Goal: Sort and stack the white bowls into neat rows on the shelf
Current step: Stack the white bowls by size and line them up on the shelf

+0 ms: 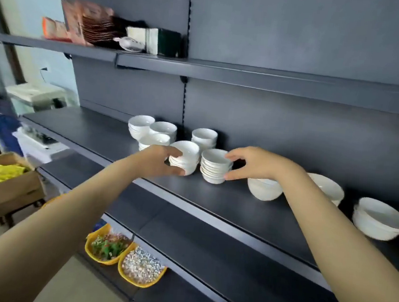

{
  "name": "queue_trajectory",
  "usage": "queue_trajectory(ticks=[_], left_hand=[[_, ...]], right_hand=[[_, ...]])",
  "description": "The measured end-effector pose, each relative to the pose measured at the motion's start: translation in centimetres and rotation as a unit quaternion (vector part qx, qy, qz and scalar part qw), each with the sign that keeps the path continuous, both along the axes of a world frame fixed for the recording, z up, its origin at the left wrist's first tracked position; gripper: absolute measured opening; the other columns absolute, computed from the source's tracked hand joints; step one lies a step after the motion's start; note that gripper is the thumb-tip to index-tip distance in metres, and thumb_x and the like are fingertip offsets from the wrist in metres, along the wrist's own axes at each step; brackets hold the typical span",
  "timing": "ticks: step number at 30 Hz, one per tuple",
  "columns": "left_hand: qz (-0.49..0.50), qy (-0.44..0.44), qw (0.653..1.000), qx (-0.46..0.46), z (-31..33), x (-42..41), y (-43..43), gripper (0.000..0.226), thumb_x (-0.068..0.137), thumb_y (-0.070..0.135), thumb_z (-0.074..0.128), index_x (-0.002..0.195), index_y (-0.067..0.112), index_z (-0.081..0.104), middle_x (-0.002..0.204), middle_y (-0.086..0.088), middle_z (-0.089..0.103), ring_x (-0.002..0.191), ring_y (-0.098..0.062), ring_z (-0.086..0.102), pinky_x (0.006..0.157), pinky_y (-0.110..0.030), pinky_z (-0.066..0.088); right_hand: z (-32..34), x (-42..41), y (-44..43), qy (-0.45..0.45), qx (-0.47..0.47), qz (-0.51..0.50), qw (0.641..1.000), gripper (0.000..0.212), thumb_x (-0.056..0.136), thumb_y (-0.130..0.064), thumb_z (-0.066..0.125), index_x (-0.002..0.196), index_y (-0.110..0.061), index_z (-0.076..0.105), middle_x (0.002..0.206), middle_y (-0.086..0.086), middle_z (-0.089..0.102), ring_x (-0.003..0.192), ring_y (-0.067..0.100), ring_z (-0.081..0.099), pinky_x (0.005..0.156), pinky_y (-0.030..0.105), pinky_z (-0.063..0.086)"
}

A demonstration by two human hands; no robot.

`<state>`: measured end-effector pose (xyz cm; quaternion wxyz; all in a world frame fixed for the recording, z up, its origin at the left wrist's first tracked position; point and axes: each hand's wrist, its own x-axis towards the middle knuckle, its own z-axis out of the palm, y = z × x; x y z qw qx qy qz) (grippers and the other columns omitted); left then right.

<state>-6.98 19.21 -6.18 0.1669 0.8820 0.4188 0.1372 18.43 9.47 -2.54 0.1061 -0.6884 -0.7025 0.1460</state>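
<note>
- The dark shelf (pixel 237 205) is the biggest thing here. It runs from left to right in front of the person, and all the white bowls sit on it.
- Both arms reach forward and up to the middle of the shelf. The left arm comes in from the left side and the right arm from the right side.
- The big bowls (pixel 381 219) sit on the right part of the shelf, away from the small ones. The right arm passes in front of the nearest big bowl.
- The back stacks (pixel 204 136) of small bowls stand close to the back wall. There are four of them, bunched together and not in a straight line.
- The left stack (pixel 185 160) and the right stack (pixel 215 167) stand nearer the front edge, in front of the back stacks. Both stand up straight, just beside each other, with a thin gap between them.
- The left hand (pixel 160 159) is curled round the left stack from its left side. One fingertip is at the rim and one is near the bottom.
- The right hand (pixel 253 164) pinches the right stack from its right side, top and bottom, the same way.
- Each hand is on the outer side of its own stack. I think the next move is to slide both stacks into line with the others. They are tall, so they should stay upright.
</note>
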Motion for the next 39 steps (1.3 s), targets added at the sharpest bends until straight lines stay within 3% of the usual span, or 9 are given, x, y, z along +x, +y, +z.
queue_trajectory(ticks=[3, 7, 13, 17, 20, 30, 33, 39], left_hand=[[0.045, -0.004, 0.999, -0.008, 0.7, -4.5, 2.5, 0.061, 0.084, 0.046, 0.069, 0.138, 0.024, 0.051, 0.136, 0.002, 0.052, 0.127, -0.020, 0.048, 0.098, -0.025, 0.033], [0.076, -0.012, 0.997, -0.006, 0.7, -8.9, 6.8, 0.064, 0.078, 0.055, 0.072, 0.133, 0.029, 0.054, 0.133, 0.007, 0.056, 0.119, -0.017, 0.052, 0.094, -0.024, 0.037], [0.082, -0.012, 0.996, -0.016, 0.0, -11.6, 13.7, 0.060, 0.083, 0.047, 0.070, 0.136, 0.026, 0.052, 0.133, 0.007, 0.057, 0.121, -0.014, 0.052, 0.096, -0.023, 0.037], [0.091, -0.002, 0.995, -0.028, -0.8, -12.4, 20.4, 0.067, 0.082, 0.048, 0.071, 0.141, 0.023, 0.047, 0.141, 0.007, 0.051, 0.129, -0.013, 0.048, 0.106, -0.026, 0.035], [0.091, 0.011, 0.995, -0.045, -1.0, -13.1, 24.7, 0.069, 0.083, 0.047, 0.070, 0.143, 0.023, 0.045, 0.143, 0.007, 0.049, 0.132, -0.013, 0.045, 0.108, -0.028, 0.034], [0.103, -0.024, 0.989, -0.100, -5.4, -16.5, 36.2, 0.080, 0.080, 0.052, 0.071, 0.147, 0.025, 0.037, 0.147, 0.006, 0.045, 0.133, -0.014, 0.045, 0.107, -0.029, 0.036], [0.083, -0.049, 0.987, -0.129, -7.3, -16.7, 40.4, 0.091, 0.076, 0.053, 0.074, 0.151, 0.026, 0.029, 0.150, 0.006, 0.041, 0.134, -0.015, 0.044, 0.109, -0.030, 0.036], [0.002, -0.090, 0.977, -0.192, -11.2, -15.1, 49.4, 0.124, 0.067, 0.056, 0.080, 0.155, 0.026, -0.001, 0.161, 0.006, 0.015, 0.147, -0.017, 0.021, 0.118, -0.042, 0.025]], right_hand=[[0.9, -3.5, 3.2, -0.022, -0.002, 0.019, 1.000, 0.070, 0.078, -0.050, 0.074, 0.139, -0.030, 0.048, 0.138, -0.013, 0.052, 0.122, 0.009, 0.049, 0.101, 0.026, 0.037], [1.4, -6.7, 7.9, -0.026, -0.003, 0.039, 0.999, 0.071, 0.076, -0.052, 0.075, 0.139, -0.032, 0.048, 0.138, -0.014, 0.052, 0.124, 0.010, 0.049, 0.103, 0.028, 0.038], [0.9, -8.6, 16.4, -0.040, -0.008, 0.065, 0.997, 0.074, 0.075, -0.057, 0.072, 0.139, -0.034, 0.045, 0.139, -0.013, 0.050, 0.125, 0.012, 0.049, 0.109, 0.035, 0.037], [0.3, -9.6, 23.1, -0.027, -0.010, 0.088, 0.996, 0.070, 0.079, -0.052, 0.071, 0.141, -0.031, 0.044, 0.140, -0.013, 0.049, 0.122, 0.008, 0.048, 0.103, 0.025, 0.035], [0.3, -10.5, 27.9, -0.024, -0.019, 0.100, 0.995, 0.070, 0.083, -0.048, 0.071, 0.143, -0.027, 0.043, 0.143, -0.012, 0.048, 0.129, 0.007, 0.045, 0.100, 0.018, 0.031], [0.2, -14.1, 39.6, -0.067, -0.024, 0.096, 0.993, 0.070, 0.081, -0.052, 0.070, 0.143, -0.030, 0.043, 0.145, -0.012, 0.046, 0.131, 0.008, 0.044, 0.102, 0.021, 0.031], [-0.5, -15.3, 42.7, -0.091, -0.026, 0.075, 0.993, 0.077, 0.077, -0.059, 0.069, 0.144, -0.035, 0.039, 0.147, -0.013, 0.044, 0.131, 0.012, 0.045, 0.109, 0.032, 0.035], [-2.1, -17.5, 48.1, -0.101, -0.063, -0.012, 0.993, 0.093, 0.056, -0.077, 0.062, 0.140, -0.045, 0.037, 0.143, -0.016, 0.047, 0.130, 0.014, 0.046, 0.106, 0.039, 0.040]])
